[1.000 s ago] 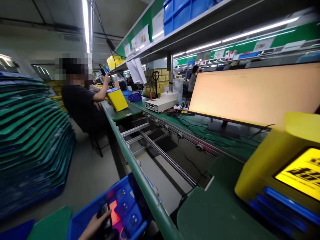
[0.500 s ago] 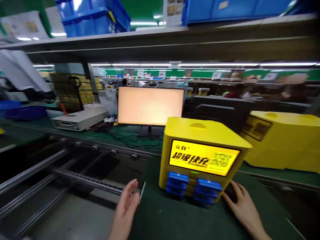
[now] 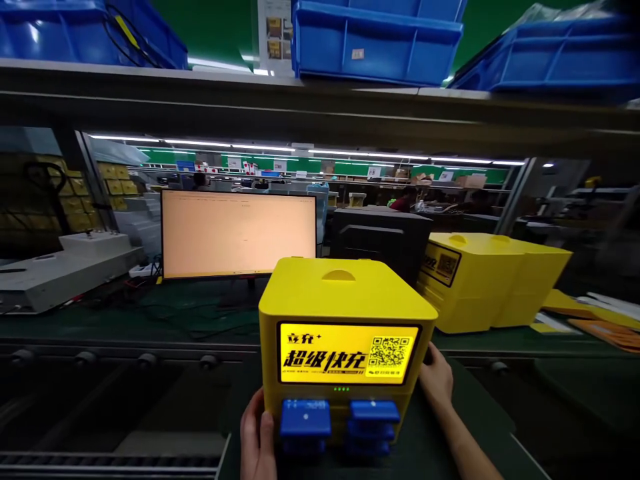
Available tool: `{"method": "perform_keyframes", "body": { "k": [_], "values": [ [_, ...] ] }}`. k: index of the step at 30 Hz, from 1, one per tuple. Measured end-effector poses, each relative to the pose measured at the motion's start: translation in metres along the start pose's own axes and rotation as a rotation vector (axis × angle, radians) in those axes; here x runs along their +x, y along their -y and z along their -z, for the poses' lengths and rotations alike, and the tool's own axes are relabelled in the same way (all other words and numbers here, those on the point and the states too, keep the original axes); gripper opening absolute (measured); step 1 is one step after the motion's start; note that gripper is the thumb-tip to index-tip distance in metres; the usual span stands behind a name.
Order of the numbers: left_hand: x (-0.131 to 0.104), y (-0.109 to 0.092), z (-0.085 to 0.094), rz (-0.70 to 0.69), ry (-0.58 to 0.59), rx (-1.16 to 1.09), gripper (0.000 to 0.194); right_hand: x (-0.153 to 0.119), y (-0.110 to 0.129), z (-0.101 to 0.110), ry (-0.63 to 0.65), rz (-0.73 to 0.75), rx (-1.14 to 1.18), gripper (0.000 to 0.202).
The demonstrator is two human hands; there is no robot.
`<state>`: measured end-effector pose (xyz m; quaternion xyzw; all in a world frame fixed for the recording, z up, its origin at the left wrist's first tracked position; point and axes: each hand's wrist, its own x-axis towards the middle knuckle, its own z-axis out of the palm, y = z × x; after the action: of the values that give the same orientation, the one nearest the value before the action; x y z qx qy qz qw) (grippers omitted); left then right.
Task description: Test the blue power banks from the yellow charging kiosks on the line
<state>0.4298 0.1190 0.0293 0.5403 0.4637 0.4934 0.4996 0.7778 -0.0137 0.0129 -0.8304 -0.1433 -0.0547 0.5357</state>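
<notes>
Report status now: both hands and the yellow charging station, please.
Left hand and right hand pressed flat on sides of yellow charging station, no closed grip. Station upright on green mat. Second yellow unit behind right.

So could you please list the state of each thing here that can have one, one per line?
Yellow charging station: upright, display lit, blue power banks seated in its front slots.
Left hand: flat against the station's lower left side.
Right hand: against its right side.
Monitor: switched on, pale orange screen.
Second yellow station: upright behind, turned away, untouched.
Blue bins: on the overhead shelf.
</notes>
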Motion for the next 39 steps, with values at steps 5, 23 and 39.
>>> {"method": "perform_keyframes", "body": {
  "k": [5, 23, 39],
  "values": [
    [-0.007, -0.025, 0.009, -0.183, 0.022, 0.110, 0.057, 0.000, -0.002, -0.010, 0.096, 0.019, 0.237, 0.074],
    [-0.037, -0.081, 0.023, 0.206, 0.439, -0.075, 0.062, -0.148, 0.022, 0.026, 0.381, -0.027, 0.440, 0.058],
    [-0.035, -0.073, 0.022, 0.208, 0.486, -0.053, 0.069, -0.142, 0.012, 0.016, 0.421, 0.070, 0.429, 0.063]
  ]
}}
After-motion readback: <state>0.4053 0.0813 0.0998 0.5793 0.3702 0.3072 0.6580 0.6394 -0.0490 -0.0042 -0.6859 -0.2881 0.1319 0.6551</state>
